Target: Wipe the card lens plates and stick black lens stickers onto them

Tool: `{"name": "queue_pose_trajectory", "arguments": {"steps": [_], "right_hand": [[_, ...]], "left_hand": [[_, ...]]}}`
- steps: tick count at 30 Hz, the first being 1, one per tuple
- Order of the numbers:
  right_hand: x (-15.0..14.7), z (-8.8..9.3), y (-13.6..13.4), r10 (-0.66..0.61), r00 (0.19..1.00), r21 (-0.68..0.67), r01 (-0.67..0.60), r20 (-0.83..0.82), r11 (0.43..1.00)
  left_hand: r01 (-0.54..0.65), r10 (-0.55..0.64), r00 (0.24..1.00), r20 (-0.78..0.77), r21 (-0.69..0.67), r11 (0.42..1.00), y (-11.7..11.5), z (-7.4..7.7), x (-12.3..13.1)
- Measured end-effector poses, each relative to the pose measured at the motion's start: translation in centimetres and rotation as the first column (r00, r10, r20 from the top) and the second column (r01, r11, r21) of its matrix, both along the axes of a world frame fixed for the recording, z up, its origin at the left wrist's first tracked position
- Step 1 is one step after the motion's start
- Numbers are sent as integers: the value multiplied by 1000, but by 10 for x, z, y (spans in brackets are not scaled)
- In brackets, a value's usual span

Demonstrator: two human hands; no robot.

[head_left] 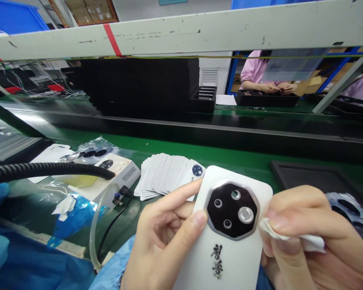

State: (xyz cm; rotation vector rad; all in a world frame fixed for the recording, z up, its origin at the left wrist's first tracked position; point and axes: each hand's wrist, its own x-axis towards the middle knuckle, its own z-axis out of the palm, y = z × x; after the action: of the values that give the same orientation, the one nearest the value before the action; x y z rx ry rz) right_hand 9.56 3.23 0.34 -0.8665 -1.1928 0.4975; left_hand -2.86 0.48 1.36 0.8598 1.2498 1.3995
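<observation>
My left hand point(166, 241) grips a white phone back cover point(238, 253) by its left side, thumb on the face and fingers behind. The cover is tilted towards me, with a black octagonal camera plate point(232, 211) in a silver rim and dark brush-style lettering below it. Its lower end runs out of view. Pinched between the thumb and fingers of my right hand point(323, 225) is a folded white wipe point(313, 243), close against the cover's right edge beside the camera rim. I cannot tell whether the wipe touches it.
Behind my left hand lies a fanned stack of white back covers point(165, 175). Left of it are a white box device point(125, 177), a black corrugated hose point(48, 172) and blue film point(75, 221). A black tray point(299, 171) lies right. Across the bench a co-worker's hands point(275, 87) work over a black box.
</observation>
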Motion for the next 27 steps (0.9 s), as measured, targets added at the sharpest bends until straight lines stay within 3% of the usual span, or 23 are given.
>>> {"name": "queue_pose_trajectory", "arguments": {"steps": [8,12,15,17,21,27], "right_hand": [[-4,3,1,-17,1000,-10,17,-15,1000],[2,1,4,-48,990,64,40,133,997],[9,-2,5,-78,913,205,-6,400,979],[10,-3,3,-163,852,279,21,497,960],[0,-7,-2,-327,800,307,188,504,933],[-2,-13,1,-321,714,351,112,622,930]], "left_hand": [[-26,26,1000,4,-41,999,0,2,1],[-52,56,996,-66,56,997,0,-1,3],[-137,160,976,-147,156,978,-1,-4,6],[-178,215,956,-198,189,966,-2,-5,7],[-202,269,922,-280,245,948,-4,-8,8],[-216,359,824,-438,342,914,-8,-13,7]]}}
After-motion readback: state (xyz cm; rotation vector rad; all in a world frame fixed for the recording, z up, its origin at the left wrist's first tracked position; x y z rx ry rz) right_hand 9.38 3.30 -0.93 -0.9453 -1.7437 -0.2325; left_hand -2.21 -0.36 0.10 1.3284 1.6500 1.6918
